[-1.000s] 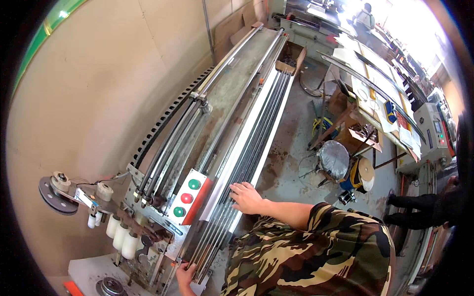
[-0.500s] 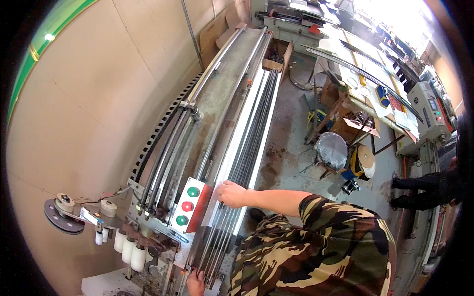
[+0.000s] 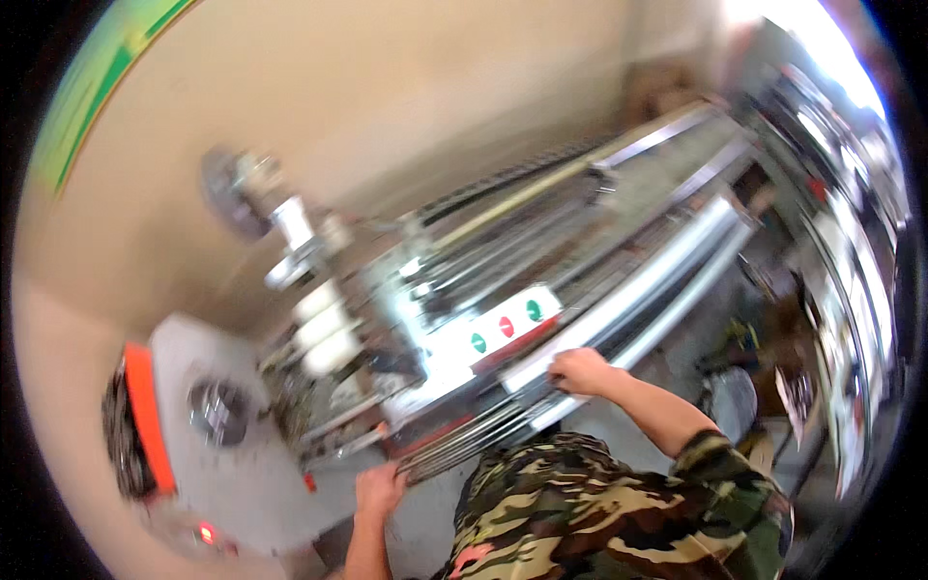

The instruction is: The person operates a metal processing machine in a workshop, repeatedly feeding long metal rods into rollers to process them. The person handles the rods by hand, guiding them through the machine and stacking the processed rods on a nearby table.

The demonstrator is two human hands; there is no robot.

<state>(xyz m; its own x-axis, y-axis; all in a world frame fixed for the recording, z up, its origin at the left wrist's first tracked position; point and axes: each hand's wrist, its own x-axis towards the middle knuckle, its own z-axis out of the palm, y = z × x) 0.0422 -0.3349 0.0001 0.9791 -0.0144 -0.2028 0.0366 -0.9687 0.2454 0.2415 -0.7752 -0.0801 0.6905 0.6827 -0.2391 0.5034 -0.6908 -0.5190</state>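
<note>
My left hand (image 3: 380,488) is at the near ends of thin metal rods (image 3: 464,440), which lie along the long machine (image 3: 667,172). My right hand (image 3: 580,372) is curled over them; because of blur, I cannot tell if either hand pinches any.

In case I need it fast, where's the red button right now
In the head view, the red button is just right of centre, between two green buttons on the white panel, up and left of your right hand.
</note>
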